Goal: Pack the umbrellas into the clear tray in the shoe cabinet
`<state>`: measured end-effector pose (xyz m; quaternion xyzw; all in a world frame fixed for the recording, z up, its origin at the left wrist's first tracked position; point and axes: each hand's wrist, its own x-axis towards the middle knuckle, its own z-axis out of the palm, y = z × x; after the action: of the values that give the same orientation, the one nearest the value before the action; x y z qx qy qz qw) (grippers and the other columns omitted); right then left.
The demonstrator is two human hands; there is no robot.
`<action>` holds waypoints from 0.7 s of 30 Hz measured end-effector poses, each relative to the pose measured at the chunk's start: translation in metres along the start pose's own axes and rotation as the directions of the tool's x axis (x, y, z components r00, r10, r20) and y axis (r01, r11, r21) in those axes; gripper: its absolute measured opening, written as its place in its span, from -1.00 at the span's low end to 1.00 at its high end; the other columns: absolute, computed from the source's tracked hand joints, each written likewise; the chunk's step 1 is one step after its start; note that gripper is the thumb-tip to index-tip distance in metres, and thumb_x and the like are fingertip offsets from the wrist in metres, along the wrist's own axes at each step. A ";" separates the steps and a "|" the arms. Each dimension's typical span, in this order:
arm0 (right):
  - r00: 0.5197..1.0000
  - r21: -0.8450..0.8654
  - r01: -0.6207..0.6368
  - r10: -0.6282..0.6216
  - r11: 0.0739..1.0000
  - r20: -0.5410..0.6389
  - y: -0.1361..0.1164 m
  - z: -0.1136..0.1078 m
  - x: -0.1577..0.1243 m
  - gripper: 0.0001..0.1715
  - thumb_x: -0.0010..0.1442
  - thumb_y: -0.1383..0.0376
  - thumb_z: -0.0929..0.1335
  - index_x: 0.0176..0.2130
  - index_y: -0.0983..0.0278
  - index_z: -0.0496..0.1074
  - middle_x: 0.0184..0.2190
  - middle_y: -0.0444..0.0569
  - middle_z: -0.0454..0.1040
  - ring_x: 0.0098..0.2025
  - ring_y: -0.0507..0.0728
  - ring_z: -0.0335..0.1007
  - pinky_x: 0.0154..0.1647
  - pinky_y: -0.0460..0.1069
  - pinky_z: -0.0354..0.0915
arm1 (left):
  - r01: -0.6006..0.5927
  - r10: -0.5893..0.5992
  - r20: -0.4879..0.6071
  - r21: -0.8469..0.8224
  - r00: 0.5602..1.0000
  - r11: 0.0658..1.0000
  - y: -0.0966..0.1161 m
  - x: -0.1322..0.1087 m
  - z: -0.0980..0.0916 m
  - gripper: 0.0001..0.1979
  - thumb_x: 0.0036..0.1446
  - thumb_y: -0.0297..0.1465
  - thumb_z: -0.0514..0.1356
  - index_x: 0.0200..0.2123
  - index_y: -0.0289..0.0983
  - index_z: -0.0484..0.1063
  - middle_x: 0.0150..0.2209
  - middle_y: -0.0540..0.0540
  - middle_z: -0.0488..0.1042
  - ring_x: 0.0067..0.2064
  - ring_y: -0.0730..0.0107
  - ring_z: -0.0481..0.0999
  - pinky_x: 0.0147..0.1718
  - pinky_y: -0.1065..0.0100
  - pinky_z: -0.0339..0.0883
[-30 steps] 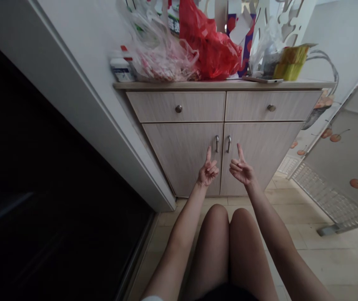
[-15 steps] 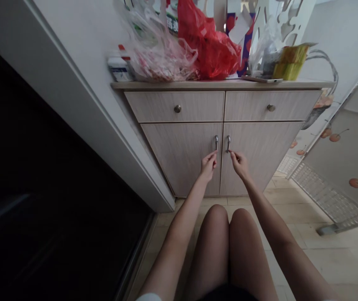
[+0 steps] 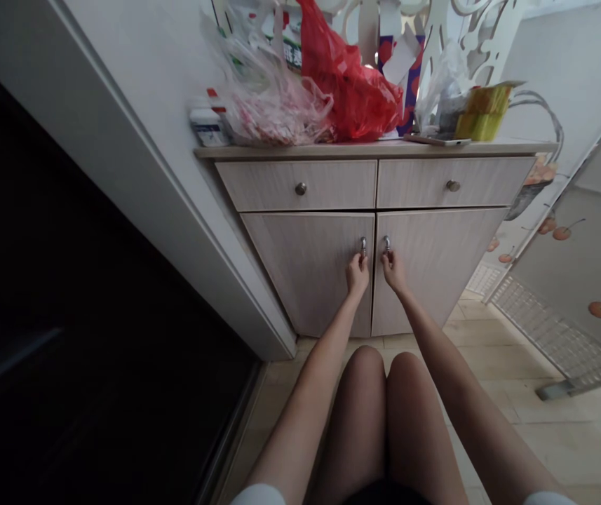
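My left hand (image 3: 357, 272) is closed round the lower part of the metal handle (image 3: 363, 243) on the left cabinet door (image 3: 305, 266). Opposite it, my right hand (image 3: 393, 271) grips the handle (image 3: 387, 241) of the right cabinet door (image 3: 437, 263). Both doors stand slightly ajar, with a thin dark gap along their top edges. The fingers hide the lower ends of the handles. Above the doors are two drawers with round knobs, the left drawer (image 3: 336, 186) and the right drawer (image 3: 482, 184).
On the cabinet top (image 3: 374, 149) lie a clear plastic bag (image 3: 279, 116), a red plastic bag (image 3: 353, 98), a white bottle (image 3: 208, 128), a phone-like flat object (image 3: 437, 140) and a yellow package (image 3: 482, 112). A white wall edge (image 3: 174, 189) rises at left, a cherry-patterned panel (image 3: 584, 259) at right.
Both hands have closed more fully round the handles. The two doors have come slightly outward from the cabinet, opening a thin gap at the top. The view has shifted a little.
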<state>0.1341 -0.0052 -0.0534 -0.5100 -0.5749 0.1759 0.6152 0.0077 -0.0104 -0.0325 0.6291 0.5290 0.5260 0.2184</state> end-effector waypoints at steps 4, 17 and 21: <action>0.998 -0.012 0.054 -0.054 0.998 -0.015 -0.014 -0.028 -0.036 -0.59 0.25 -0.07 0.20 -0.29 0.20 0.32 -0.31 0.05 0.48 -0.25 0.18 0.40 -0.12 0.12 0.32 | -0.083 0.079 -0.064 -0.062 0.995 0.995 -0.007 -0.037 -0.022 -0.76 0.29 -0.29 0.11 -0.19 -0.30 0.52 -0.20 -0.25 0.61 -0.14 0.20 0.59 -0.12 0.28 0.38; 0.989 -0.127 -0.061 0.043 0.990 -0.144 -0.053 -0.153 -0.152 -0.53 0.28 -0.10 0.25 -0.24 0.24 0.42 -0.37 0.00 0.51 -0.29 0.17 0.48 -0.23 0.06 0.38 | -0.030 -0.059 -0.327 -0.260 0.943 0.965 -0.026 -0.145 -0.134 -0.46 0.05 0.09 0.21 -0.25 -0.30 0.54 -0.35 -0.19 0.62 -0.32 0.26 0.62 -0.25 0.30 0.50; 0.969 -0.153 -0.152 0.117 0.976 -0.216 -0.051 -0.184 -0.175 -0.45 0.25 -0.16 0.25 -0.20 0.25 0.43 -0.37 0.00 0.51 -0.28 0.17 0.47 -0.26 0.05 0.37 | -0.005 -0.098 -0.447 -0.224 0.889 0.975 -0.039 -0.163 -0.164 -0.44 -0.01 0.10 0.25 -0.25 -0.31 0.53 -0.34 -0.20 0.62 -0.35 0.26 0.61 -0.30 0.31 0.51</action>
<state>0.2300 -0.2452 -0.0704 -0.6136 -0.4850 0.1145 0.6125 -0.1373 -0.1889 -0.0771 0.4474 0.5194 0.7082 0.1688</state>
